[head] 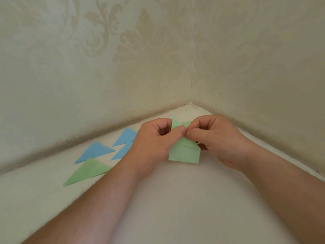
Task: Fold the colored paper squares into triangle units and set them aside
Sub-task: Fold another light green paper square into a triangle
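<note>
Both hands meet over a green paper [183, 153] near the corner of the white surface [175, 199]. The left hand [154, 140] pinches the paper's upper part between curled fingers and thumb, and the right hand [218, 138] pinches it just beside, so the thumb tips touch. Below the fingers the paper hangs down with one fold line across it. To the left of the left fingers lie three blue triangles [95, 152], close together, and a green triangle [86, 171] nearer to the person.
</note>
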`<state>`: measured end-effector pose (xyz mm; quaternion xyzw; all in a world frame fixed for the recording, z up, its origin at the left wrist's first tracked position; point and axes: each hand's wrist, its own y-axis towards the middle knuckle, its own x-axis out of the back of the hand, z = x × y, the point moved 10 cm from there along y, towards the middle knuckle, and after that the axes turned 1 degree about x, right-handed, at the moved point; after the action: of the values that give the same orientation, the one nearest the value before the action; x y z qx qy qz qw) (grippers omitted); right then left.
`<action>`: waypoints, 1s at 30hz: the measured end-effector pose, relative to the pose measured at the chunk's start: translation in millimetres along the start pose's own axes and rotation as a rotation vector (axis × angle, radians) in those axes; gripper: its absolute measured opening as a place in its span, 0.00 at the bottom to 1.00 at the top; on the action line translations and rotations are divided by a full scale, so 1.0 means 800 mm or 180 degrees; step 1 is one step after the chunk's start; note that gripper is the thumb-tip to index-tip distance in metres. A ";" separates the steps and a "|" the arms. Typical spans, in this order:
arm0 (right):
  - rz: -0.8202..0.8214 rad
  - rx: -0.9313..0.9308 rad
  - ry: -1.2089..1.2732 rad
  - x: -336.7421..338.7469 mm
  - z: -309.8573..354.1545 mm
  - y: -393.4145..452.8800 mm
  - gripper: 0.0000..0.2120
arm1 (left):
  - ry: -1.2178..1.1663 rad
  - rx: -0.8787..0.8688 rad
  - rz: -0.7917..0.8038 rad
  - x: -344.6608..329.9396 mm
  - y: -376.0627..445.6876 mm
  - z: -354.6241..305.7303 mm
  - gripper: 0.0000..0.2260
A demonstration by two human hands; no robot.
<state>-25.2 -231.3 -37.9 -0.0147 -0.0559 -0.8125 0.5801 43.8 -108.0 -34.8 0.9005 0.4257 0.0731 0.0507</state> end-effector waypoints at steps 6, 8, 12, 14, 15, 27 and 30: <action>-0.0049 0.0062 -0.0064 0.002 0.004 0.000 0.09 | -0.0220 0.0079 -0.0061 0.006 0.001 0.003 0.05; -0.0069 0.0094 -0.0115 0.004 0.005 0.000 0.10 | -0.0223 0.0153 0.0011 0.002 0.001 0.007 0.05; -0.0038 -0.0018 0.0046 0.001 0.000 0.000 0.06 | -0.0131 0.0175 -0.0012 0.002 0.000 0.008 0.04; -0.0005 -0.0084 0.0032 -0.001 -0.002 -0.001 0.05 | -0.0170 0.0186 -0.0076 0.005 0.000 0.007 0.04; -0.0016 -0.0092 -0.0005 -0.001 -0.003 -0.001 0.05 | -0.0192 0.0199 -0.0102 0.006 -0.001 0.007 0.05; 0.0236 -0.0098 -0.0190 -0.006 -0.005 0.000 0.07 | -0.0282 0.0292 -0.0205 0.013 0.000 0.007 0.05; 0.0263 -0.0100 -0.0247 -0.005 -0.005 0.001 0.07 | -0.0283 0.0293 -0.0186 0.011 0.000 0.007 0.05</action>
<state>-23.4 -228.4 -42.4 -0.0576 -0.0649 -0.7874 0.6102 50.3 -101.4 -39.9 0.8914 0.4521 0.0119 0.0302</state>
